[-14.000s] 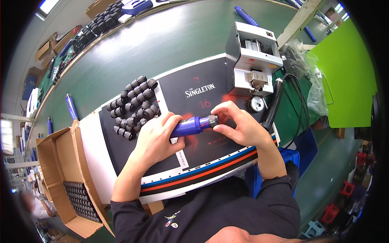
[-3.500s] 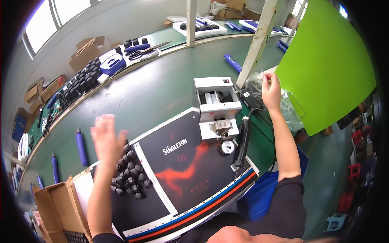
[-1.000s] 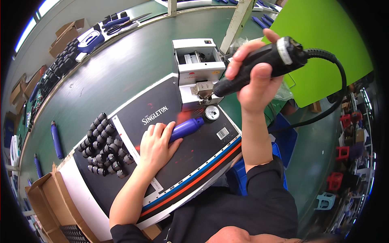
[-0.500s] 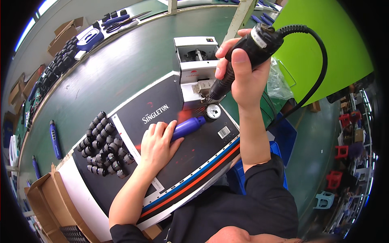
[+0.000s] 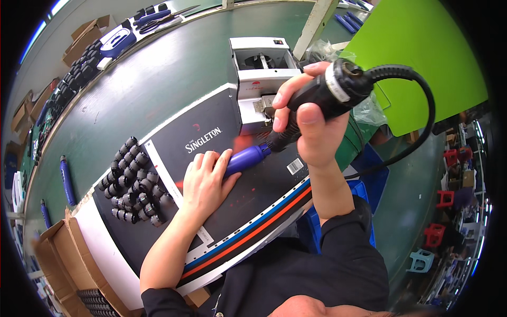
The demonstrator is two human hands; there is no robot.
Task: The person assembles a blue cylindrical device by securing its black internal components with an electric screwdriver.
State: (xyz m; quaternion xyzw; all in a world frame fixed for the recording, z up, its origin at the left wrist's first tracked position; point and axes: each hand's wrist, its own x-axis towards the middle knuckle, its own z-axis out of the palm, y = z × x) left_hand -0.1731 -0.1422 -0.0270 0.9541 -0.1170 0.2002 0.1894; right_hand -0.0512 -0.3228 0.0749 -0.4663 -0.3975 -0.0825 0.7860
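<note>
My left hand (image 5: pixel 205 179) is closed round a blue cylindrical casing (image 5: pixel 246 160) lying on the black printed mat (image 5: pixel 232 203). In my right hand (image 5: pixel 317 119) is a black corded electric screwdriver (image 5: pixel 327 92), gripped round its body and tilted down to the left. Its lower tip is at the right end of the blue casing; whether they touch, I cannot tell. The round, pale-faced part at that end is hidden behind the screwdriver and my hand. Just beyond the tip stands a light grey screw feeder (image 5: pixel 264 79).
Several black ring-shaped parts (image 5: pixel 134 185) are piled left of my left forearm. Blue handheld devices (image 5: pixel 67 182) lie farther left, near an open cardboard box (image 5: pixel 68 259). A lime-green panel (image 5: pixel 422 68) and the screwdriver's thick cable (image 5: pixel 430 116) are on the right. Blue bins (image 5: pixel 364 195) sit below my right arm.
My right hand has brought the screwdriver down and toward me, from the feeder's front to the end of the blue casing. My left hand has stayed nearly in place.
</note>
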